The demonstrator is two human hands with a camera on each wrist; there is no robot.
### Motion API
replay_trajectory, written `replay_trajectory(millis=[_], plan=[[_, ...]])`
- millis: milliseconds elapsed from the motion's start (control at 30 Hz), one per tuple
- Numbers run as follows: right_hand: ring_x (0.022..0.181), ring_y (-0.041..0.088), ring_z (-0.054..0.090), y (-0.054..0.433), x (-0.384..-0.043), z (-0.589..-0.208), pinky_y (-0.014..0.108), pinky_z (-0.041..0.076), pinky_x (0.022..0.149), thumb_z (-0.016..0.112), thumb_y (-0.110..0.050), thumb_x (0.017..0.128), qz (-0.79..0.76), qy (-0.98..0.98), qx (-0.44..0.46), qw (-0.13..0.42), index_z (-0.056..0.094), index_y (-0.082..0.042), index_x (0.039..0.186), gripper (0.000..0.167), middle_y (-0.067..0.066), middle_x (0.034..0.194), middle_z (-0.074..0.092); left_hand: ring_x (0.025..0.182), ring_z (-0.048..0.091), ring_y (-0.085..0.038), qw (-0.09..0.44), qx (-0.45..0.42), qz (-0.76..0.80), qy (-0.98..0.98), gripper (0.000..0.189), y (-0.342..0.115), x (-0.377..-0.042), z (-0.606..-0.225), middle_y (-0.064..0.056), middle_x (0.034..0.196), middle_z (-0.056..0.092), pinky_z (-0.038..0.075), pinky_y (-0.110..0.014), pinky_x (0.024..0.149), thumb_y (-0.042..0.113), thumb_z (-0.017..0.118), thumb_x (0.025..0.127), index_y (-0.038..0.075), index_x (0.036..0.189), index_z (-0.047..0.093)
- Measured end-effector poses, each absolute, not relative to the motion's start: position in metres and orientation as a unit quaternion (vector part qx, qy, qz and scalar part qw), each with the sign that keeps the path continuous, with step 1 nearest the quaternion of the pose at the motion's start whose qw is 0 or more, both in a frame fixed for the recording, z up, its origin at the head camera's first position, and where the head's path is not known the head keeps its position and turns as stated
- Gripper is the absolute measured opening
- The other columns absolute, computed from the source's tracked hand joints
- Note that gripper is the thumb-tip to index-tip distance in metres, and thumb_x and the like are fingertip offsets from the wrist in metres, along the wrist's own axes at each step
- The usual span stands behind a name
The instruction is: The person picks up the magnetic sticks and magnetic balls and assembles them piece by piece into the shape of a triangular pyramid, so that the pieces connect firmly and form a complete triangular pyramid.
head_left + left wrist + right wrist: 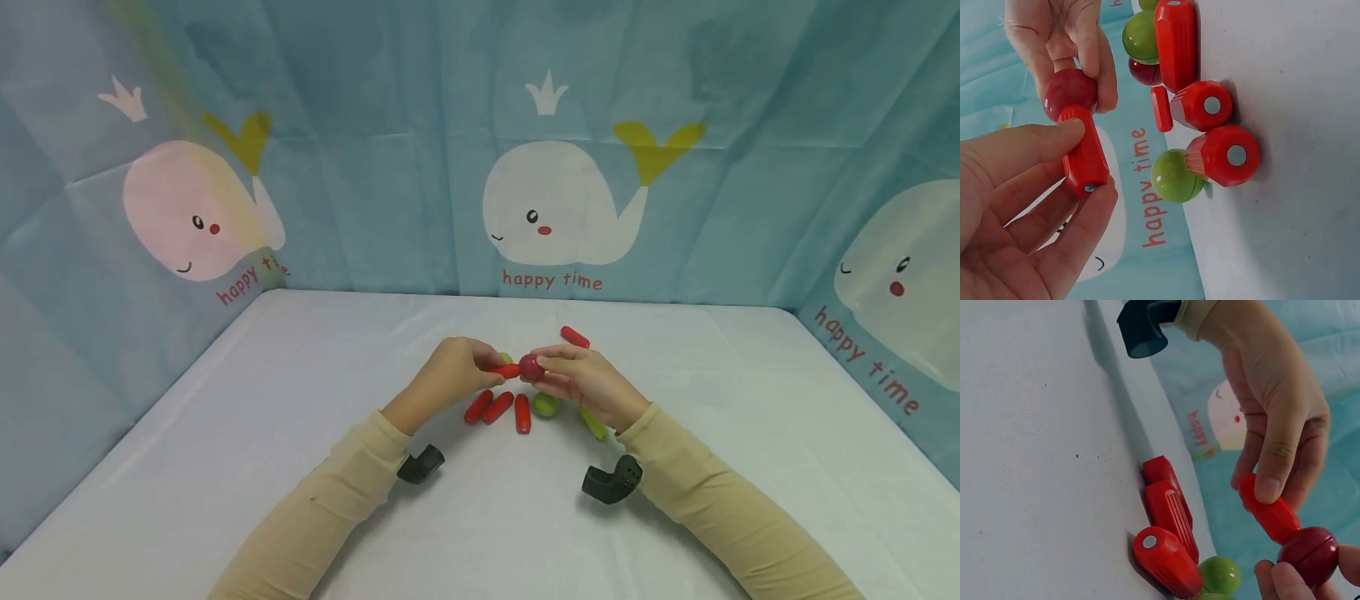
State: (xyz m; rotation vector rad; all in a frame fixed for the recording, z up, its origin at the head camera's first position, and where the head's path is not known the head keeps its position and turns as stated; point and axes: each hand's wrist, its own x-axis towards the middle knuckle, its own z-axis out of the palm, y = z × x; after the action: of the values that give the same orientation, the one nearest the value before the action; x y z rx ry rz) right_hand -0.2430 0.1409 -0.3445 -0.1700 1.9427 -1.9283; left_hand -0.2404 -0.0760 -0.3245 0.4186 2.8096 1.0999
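My left hand [453, 367] pinches a red ribbed magnetic rod [1087, 153] between thumb and fingers, above the table. A dark red ball [532, 367] meets the rod's far end, held in the fingertips of my right hand [588, 379]. In both wrist views rod and ball touch. Below the hands lie several more red rods [498, 407], some with a silvery disc [1236, 155] on the end face. Near the right hand are a green ball [546, 405] and a green rod [592, 422], partly covered by that hand.
Another red rod [575, 337] lies beyond the right hand. A second dark red ball [1145, 72] shows among the pieces in the left wrist view. The white-covered table [225, 467] ends at a blue curtain [375, 208] printed with whales. Black wrist-worn devices [613, 481] hang under both sleeves.
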Motion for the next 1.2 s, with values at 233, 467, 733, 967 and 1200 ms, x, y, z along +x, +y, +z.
replay_trajectory(millis=[233,467,733,967,1200], plan=[[0.113,0.024,0.067,0.1448,-0.2453,-0.3455,0.030,0.054,0.096,0.058,-0.018,0.100,-0.674,0.708,-0.076,0.197,0.053,0.003,0.137,0.043,0.012,0.131,0.062,0.085,0.062,-0.017,0.043,0.143,0.358,0.922,0.015,-0.0763,-0.2398,-0.3233,-0.001,0.096,0.074,0.057,-0.027,0.075,0.013,0.076,0.087,0.012,0.102,0.078],[0.113,0.030,0.068,0.1480,-0.2433,-0.3457,0.033,0.055,0.096,0.066,-0.022,0.095,-0.649,0.732,-0.081,0.193,0.060,0.002,0.128,0.041,0.005,0.112,0.071,0.086,0.060,-0.016,0.042,0.158,0.341,0.926,0.018,-0.0750,-0.2392,-0.3242,-0.001,0.099,0.073,0.055,-0.024,0.072,0.013,0.074,0.088,0.012,0.105,0.077],[0.113,0.031,0.068,0.1461,-0.2420,-0.3436,0.033,0.055,0.094,0.069,-0.025,0.094,-0.630,0.751,-0.074,0.184,0.062,0.000,0.128,0.043,0.007,0.112,0.073,0.088,0.061,-0.016,0.032,0.167,0.340,0.925,0.019,-0.0754,-0.2347,-0.3229,-0.001,0.099,0.074,0.056,-0.026,0.076,0.013,0.074,0.088,0.013,0.107,0.077],[0.112,0.030,0.069,0.1460,-0.2442,-0.3422,0.034,0.056,0.094,0.069,-0.024,0.093,-0.626,0.756,-0.078,0.177,0.064,0.000,0.126,0.041,0.007,0.109,0.075,0.088,0.063,-0.015,0.028,0.171,0.348,0.922,0.020,-0.0768,-0.2350,-0.3215,-0.001,0.099,0.074,0.057,-0.026,0.077,0.013,0.075,0.088,0.012,0.108,0.076],[0.112,0.029,0.070,0.1466,-0.2448,-0.3423,0.034,0.055,0.096,0.069,-0.025,0.094,-0.624,0.755,-0.085,0.182,0.064,0.001,0.127,0.042,0.006,0.110,0.075,0.090,0.064,-0.015,0.029,0.171,0.345,0.923,0.022,-0.0770,-0.2367,-0.3228,-0.001,0.100,0.074,0.057,-0.025,0.079,0.014,0.075,0.088,0.013,0.110,0.076]])
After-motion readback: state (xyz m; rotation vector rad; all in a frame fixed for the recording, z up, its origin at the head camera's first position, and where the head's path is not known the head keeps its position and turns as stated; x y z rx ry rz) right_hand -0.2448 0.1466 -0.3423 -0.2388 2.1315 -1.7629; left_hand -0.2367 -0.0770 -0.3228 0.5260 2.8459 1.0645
